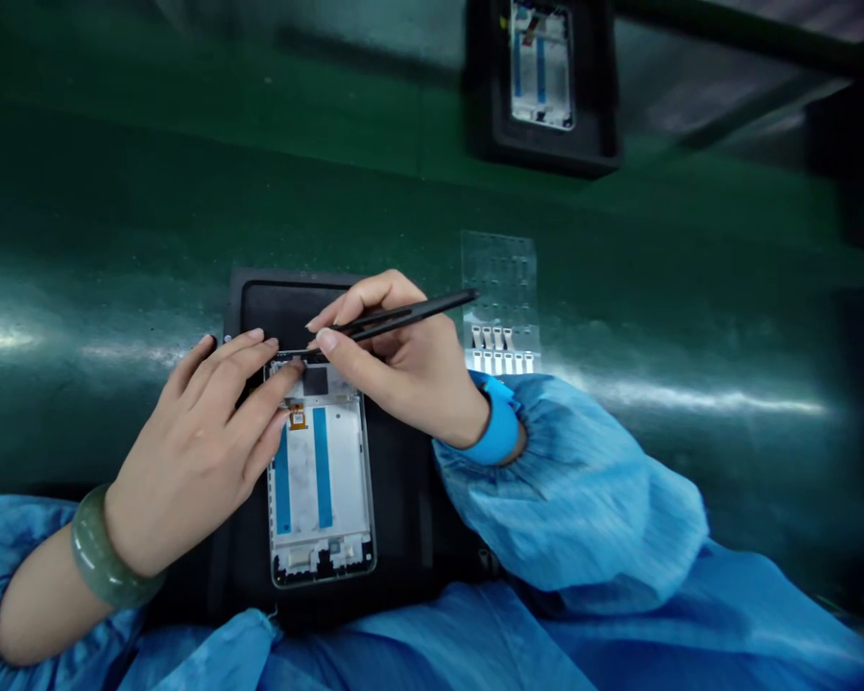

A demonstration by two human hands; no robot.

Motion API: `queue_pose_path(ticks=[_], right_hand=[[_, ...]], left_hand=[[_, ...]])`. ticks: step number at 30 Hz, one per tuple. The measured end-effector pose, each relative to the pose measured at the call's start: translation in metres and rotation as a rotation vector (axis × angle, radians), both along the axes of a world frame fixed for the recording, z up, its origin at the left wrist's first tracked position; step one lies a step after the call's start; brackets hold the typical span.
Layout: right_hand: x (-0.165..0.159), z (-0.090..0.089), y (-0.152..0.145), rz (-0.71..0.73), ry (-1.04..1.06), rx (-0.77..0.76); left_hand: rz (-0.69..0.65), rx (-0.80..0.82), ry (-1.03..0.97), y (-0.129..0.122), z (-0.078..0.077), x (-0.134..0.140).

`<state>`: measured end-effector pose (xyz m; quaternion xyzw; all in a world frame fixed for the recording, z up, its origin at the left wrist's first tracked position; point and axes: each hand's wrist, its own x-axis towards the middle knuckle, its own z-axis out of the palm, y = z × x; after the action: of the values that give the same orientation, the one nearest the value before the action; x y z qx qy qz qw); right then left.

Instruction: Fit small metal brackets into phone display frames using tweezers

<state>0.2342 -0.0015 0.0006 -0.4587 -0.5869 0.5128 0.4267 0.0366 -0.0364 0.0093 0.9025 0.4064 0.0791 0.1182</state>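
Observation:
A phone frame [346,461] with two blue strips and a small orange flex cable [298,416] lies face down in a black tray [403,480] before me. My left hand [202,422] rests over its upper left part, fingers stretched out, fingertips touching the top edge. Black tweezers [410,313] are pinched in my right hand [403,360], their back end pointing right. The tips reach the top edge of the phone frame, near my left fingers; whether they grip anything there is too small to tell.
Right of the tray lies a clear plastic sheet [499,278] with rows of small white pieces [504,363] at its near end. Farther back, another black tray [597,115] holds a similar phone frame [558,77]. The table [151,211] is green and glossy.

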Motion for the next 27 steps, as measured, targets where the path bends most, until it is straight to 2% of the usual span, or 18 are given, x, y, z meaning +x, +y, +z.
queue_pose_path(ticks=[14,24,27], right_hand=[[-0.0003,0.0008,-0.0029,0.060,-0.148,0.116],[-0.0027,-0.0014,-0.0038,0.046,-0.229,0.187],[-0.0029,-0.0011,-0.0043,0.037,-0.221,0.165]], left_hand=[[-0.002,0.011,-0.017,0.0003,-0.0003,0.0006],[-0.002,-0.003,-0.028,0.0008,-0.0024,0.0007],[-0.001,0.002,-0.025,0.0010,-0.0026,0.0004]])
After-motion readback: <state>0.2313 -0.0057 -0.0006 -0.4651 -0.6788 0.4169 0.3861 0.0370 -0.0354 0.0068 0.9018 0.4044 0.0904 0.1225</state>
